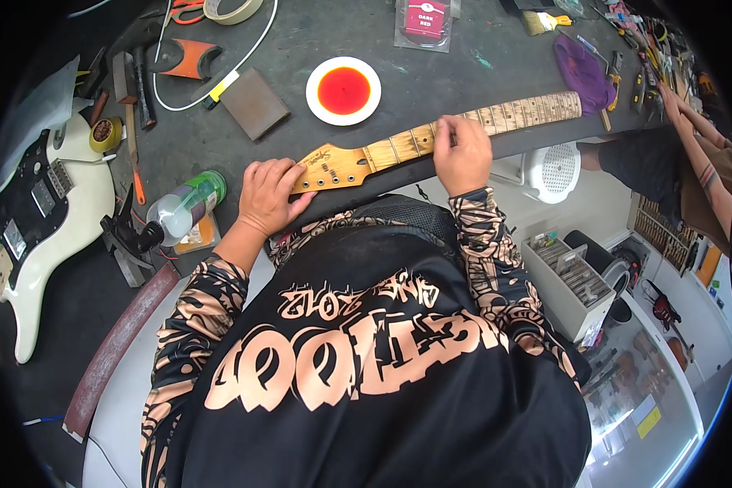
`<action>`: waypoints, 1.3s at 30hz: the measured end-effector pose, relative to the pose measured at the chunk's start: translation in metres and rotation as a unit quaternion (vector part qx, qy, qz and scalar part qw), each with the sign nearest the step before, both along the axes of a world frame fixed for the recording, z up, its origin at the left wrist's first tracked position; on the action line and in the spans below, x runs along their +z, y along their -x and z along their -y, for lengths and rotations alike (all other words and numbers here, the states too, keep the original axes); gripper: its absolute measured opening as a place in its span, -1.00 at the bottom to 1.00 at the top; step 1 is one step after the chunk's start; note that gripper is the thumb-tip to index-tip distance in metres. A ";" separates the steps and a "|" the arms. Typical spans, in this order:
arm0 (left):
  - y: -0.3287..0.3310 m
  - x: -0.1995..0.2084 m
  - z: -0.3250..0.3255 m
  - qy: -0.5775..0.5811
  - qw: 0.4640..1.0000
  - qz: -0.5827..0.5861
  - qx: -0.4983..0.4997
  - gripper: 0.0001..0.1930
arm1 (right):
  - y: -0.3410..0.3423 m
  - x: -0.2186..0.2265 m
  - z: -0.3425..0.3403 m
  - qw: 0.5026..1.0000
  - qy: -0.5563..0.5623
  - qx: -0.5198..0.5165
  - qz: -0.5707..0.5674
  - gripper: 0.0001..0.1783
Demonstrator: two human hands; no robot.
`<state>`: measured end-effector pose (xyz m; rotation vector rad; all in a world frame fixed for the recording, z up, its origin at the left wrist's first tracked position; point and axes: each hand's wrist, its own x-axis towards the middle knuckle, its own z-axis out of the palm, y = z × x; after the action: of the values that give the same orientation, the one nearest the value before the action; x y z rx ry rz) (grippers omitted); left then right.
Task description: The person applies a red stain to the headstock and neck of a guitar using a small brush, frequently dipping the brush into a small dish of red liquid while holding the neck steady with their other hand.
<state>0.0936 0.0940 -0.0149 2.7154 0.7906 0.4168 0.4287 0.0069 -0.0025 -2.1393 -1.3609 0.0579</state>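
A pale wooden guitar neck [398, 148] with dark-stained patches and metal frets lies slantwise along the bench's near edge, its headstock to the left. My left hand [270, 193] grips the end of the headstock, fingers on top and thumb along the near edge. Over the middle of the fretboard my right hand [464, 159] is closed, its fingers curled down against the wood; whatever they pinch, if anything, is hidden. Just beyond the neck sits a white bowl [369, 109] of red liquid. Beside my left wrist lies a clear spray bottle [183, 213] with a green label.
A cream guitar body [77, 215] lies at the left, near a long curved sanding block [118, 354]. Farther back are a brown flat block [254, 103], a masking tape roll [228, 10], a red packet [424, 18] and a purple cloth [584, 75]. Another person's arm [699, 150] shows at right.
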 end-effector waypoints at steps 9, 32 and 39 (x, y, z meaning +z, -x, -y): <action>0.001 -0.002 -0.001 -0.013 1.000 -0.003 -0.003 -0.39 | 0.007 0.003 0.008 0.999 -0.015 0.038 0.009 -0.93; -0.001 -0.001 0.002 -0.010 1.000 -0.005 0.003 -0.37 | 0.001 0.000 0.013 0.998 -0.037 0.007 0.048 -0.94; -0.002 0.000 0.001 -0.013 1.000 -0.003 0.002 -0.37 | 0.013 0.001 0.014 0.999 0.012 0.027 0.015 -0.93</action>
<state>0.0957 0.0929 -0.0154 2.7397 0.7983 0.4233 0.4159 -0.0074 -0.0020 -2.1302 -1.4429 0.0627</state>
